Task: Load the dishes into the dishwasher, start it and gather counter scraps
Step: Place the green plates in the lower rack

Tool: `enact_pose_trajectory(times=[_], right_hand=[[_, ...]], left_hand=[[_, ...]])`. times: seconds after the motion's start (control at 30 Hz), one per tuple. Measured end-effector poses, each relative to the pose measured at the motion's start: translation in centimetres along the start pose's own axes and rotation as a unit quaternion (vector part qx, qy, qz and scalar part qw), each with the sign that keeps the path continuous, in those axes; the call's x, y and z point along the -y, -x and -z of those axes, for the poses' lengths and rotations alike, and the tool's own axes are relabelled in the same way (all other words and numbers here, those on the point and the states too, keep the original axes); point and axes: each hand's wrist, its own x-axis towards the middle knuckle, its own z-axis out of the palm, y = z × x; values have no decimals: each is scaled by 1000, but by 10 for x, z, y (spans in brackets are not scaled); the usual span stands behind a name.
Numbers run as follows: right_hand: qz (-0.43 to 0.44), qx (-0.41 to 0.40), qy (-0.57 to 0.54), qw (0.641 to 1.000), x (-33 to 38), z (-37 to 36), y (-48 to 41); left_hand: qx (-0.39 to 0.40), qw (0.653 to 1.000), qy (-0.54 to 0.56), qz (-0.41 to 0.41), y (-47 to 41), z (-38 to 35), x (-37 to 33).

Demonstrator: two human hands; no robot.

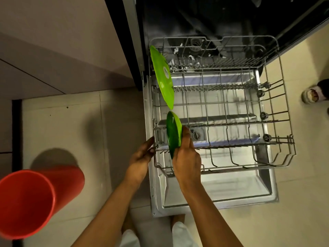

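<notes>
The pulled-out lower rack [222, 86] of the dishwasher is the reference here. At its front left corner the right hand [187, 157] grips a dark green bowl [173, 134] by its near edge, thumb along the inner face. The bowl stands on its rim over the tines. Its long axis runs front to back along the rack, in line with a light green plate [162, 77] already standing further back on the same left side.

The left hand [142, 154] is outside the rack's left rim, holding nothing, its extended fingertips at the wire.

The bowl lies just ahead of the right hand, which seems best placed to lower it between the tines. Left of the rack, a red bucket [26, 202] stands on the floor.
</notes>
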Motion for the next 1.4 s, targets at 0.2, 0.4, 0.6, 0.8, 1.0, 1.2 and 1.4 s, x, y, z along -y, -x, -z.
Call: enact_pose_trajectory(times=[0.2, 0.4, 0.6, 0.8, 1.0, 1.2, 1.4], right_hand=[[90, 78, -54, 991, -4, -11, 1], [147, 217, -152, 953, -25, -5, -10], [161, 254, -119, 946, -37, -2, -12], [169, 224, -117, 953, -43, 5, -17], [150, 108, 129, 974, -124, 5, 2], [228, 180, 253, 923, -136, -5, 1], [244, 147, 328, 901, -154, 4, 3]], left_hand=[[91, 995, -18, -20, -2, -2, -43], [124, 991, -35, -22, -4, -5, -58], [84, 996, -24, -23, -5, -11, -62], [39, 999, -21, -14, -15, -8, -69], [6, 999, -40, -16, -10, -5, -63], [19, 998, -53, -11, 9, -7, -44], [-21, 995, -58, -76, 19, -12, -21]])
